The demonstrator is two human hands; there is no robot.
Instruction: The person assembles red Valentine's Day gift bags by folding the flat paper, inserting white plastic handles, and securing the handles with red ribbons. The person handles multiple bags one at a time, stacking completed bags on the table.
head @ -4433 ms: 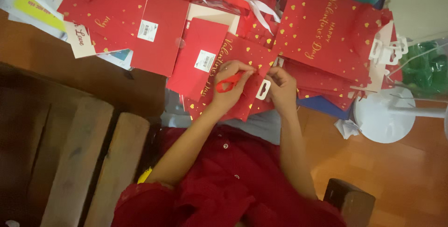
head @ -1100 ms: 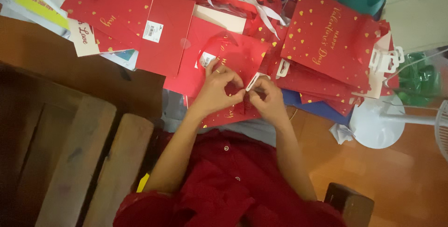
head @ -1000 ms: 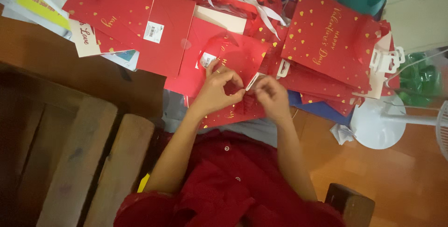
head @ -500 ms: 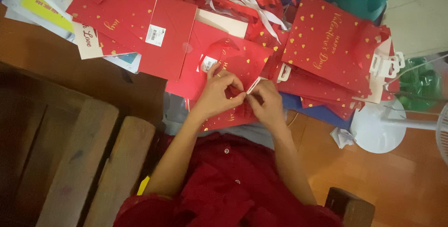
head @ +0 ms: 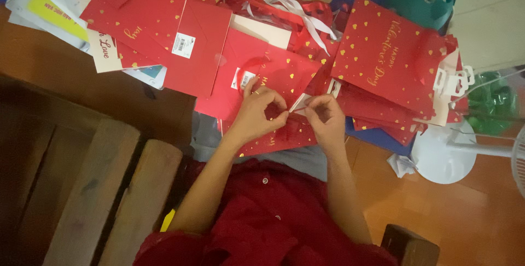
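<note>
**Both hands pinch a small white tag over a red gift bag**

We looked down on our left hand (head: pixel 256 114) and right hand (head: pixel 326 117), met above a flat red gift bag (head: pixel 273 80) dotted with gold hearts. Both hands were nearly closed, fingertips pinching a small white tag (head: pixel 299 103) between them, just above the bag's lower half. The bag lay at the near edge of a heap of similar bags, half under a red envelope (head: pixel 199 47) with a white barcode sticker. A stack of red gift bags (head: pixel 383 63) sat just right of our right hand, white ribbon handles (head: pixel 295 11) behind. A white fan base (head: pixel 440 156) stood on the orange floor (head: pixel 465 217) to the right.
</note>
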